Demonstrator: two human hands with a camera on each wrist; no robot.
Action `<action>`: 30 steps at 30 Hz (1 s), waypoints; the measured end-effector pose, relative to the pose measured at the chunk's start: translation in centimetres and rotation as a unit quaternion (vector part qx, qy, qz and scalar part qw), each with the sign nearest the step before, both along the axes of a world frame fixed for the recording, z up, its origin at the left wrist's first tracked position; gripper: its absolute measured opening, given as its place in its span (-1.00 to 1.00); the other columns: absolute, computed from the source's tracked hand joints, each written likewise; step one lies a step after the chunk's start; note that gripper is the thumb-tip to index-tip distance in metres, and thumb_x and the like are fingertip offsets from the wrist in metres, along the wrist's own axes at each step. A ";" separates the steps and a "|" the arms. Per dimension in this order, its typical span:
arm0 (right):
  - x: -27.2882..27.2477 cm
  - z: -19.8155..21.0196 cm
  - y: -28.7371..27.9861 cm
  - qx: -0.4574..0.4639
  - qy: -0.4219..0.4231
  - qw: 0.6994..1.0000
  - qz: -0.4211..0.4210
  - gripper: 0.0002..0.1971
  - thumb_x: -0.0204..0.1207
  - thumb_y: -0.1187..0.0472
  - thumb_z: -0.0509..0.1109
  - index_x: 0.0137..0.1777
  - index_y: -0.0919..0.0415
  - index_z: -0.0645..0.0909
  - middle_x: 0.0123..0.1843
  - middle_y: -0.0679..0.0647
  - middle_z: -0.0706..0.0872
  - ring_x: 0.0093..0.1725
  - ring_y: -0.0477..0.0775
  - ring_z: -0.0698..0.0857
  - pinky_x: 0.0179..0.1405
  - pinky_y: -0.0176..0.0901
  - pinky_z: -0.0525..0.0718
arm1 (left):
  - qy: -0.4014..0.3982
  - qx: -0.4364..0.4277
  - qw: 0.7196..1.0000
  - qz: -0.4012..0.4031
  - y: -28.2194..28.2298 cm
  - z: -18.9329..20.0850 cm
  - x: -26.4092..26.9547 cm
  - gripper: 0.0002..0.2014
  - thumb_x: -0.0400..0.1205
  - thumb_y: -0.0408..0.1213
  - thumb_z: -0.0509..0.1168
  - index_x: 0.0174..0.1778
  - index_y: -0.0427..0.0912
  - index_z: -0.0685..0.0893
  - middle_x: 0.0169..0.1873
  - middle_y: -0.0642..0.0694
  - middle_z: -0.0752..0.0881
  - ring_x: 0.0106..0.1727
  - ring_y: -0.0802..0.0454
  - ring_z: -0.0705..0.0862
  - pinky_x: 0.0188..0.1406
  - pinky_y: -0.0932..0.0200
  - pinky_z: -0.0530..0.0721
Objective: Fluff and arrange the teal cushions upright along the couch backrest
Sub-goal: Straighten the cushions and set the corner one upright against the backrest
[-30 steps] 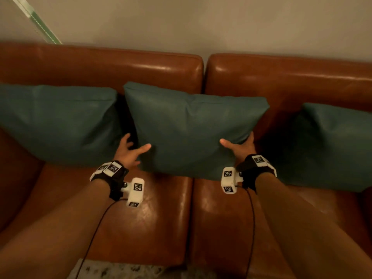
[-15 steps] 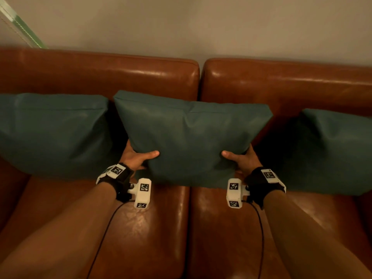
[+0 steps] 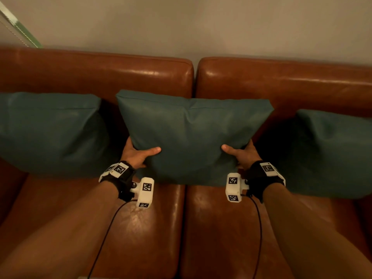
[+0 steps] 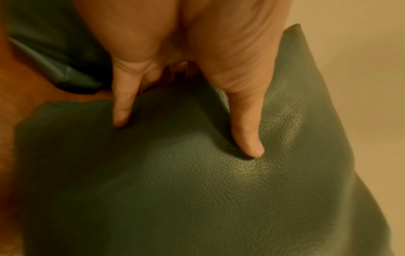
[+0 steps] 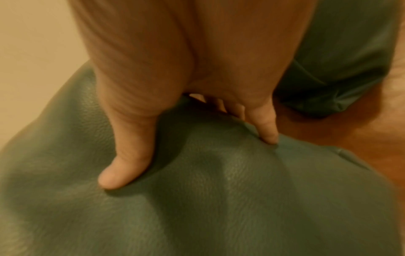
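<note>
Both hands now clamping tighter than before, left hand (image 3: 136,155) and right hand (image 3: 241,155) gripping middle cushion's (image 3: 191,137) lower corners, cushion leaning on couch (image 3: 141,228) backrest, between two others.

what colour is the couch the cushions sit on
Glossy reddish-brown leather couch, clearest in the head view.
</note>
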State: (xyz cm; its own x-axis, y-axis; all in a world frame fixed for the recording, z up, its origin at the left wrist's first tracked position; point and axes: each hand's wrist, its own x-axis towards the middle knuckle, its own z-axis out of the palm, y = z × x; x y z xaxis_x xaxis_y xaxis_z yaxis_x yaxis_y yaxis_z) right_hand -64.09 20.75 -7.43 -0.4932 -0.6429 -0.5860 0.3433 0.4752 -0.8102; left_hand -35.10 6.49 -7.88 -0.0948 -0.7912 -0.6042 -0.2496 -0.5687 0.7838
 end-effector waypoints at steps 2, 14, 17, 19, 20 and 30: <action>-0.3 -0.6 0.0 0.010 0.003 1.000 -0.001 -0.05 0.23 0.27 0.67 0.58 -0.05 0.23 0.37 0.04 0.58 0.25 0.17 0.61 0.14 0.17 0.62 | -0.010 0.003 1.000 0.007 0.0 -0.3 0.1 -0.08 0.22 -0.33 0.65 0.47 0.14 0.39 0.26 0.03 0.61 0.25 -0.09 0.59 -0.08 -0.15 0.67; -1.2 -2.8 -0.5 0.041 0.033 0.998 0.023 0.32 -0.37 -0.26 0.76 0.51 -0.22 0.22 0.46 0.02 0.56 0.38 0.20 0.60 0.35 0.36 0.58 | -0.030 0.000 0.999 0.031 -0.7 -1.2 -1.2 -0.03 0.18 -0.28 0.67 0.48 0.18 0.35 0.27 0.07 0.59 0.25 -0.08 0.57 0.13 -0.25 0.63; -0.8 -3.3 -0.4 0.057 0.068 0.996 0.028 0.22 -0.13 -0.19 0.76 0.55 -0.17 0.16 0.50 0.03 0.51 0.42 0.19 0.56 0.42 0.29 0.54 | -0.082 -0.013 0.996 0.022 -0.9 -1.8 -0.5 0.24 -0.16 0.06 0.72 0.49 0.23 0.30 0.40 0.07 0.59 0.35 -0.08 0.60 0.33 -0.28 0.58; -0.1 -3.0 0.2 0.100 0.076 0.992 0.008 0.34 -0.24 -0.35 0.71 0.57 -0.26 0.07 0.56 0.07 0.46 0.46 0.25 0.54 0.41 0.32 0.54 | -0.092 -0.010 0.996 0.014 -0.8 -2.5 0.3 0.31 -0.21 0.12 0.71 0.52 0.24 0.25 0.42 0.04 0.58 0.36 -0.09 0.60 0.35 -0.25 0.58; 0.6 -2.7 0.7 0.121 0.076 0.990 -0.010 0.37 -0.26 -0.41 0.68 0.60 -0.22 0.04 0.58 0.10 0.44 0.48 0.28 0.53 0.40 0.33 0.54 | -0.088 -0.013 0.996 0.010 -0.7 -2.3 0.6 0.32 -0.19 0.13 0.71 0.54 0.20 0.23 0.44 0.01 0.57 0.37 -0.08 0.59 0.37 -0.22 0.57; 19.0 -4.1 5.6 0.212 -0.139 0.954 0.161 -0.39 0.17 -0.14 0.66 0.20 -0.01 0.56 0.11 0.02 0.69 0.14 0.10 0.69 0.02 0.02 0.63 | -0.206 0.008 0.979 0.002 0.4 -1.5 15.5 -0.55 0.45 0.01 0.48 0.10 -0.27 0.70 0.21 -0.27 0.73 0.29 -0.19 0.66 0.18 0.16 0.49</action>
State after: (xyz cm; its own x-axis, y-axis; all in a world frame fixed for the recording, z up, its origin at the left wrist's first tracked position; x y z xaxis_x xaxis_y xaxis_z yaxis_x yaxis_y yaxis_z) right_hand -45.04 26.36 -11.57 -0.0981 -0.4113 -0.9062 0.2972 0.8569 -0.4211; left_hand -19.56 6.89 -9.41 0.1623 -0.7813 -0.6027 -0.5402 -0.5815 0.6083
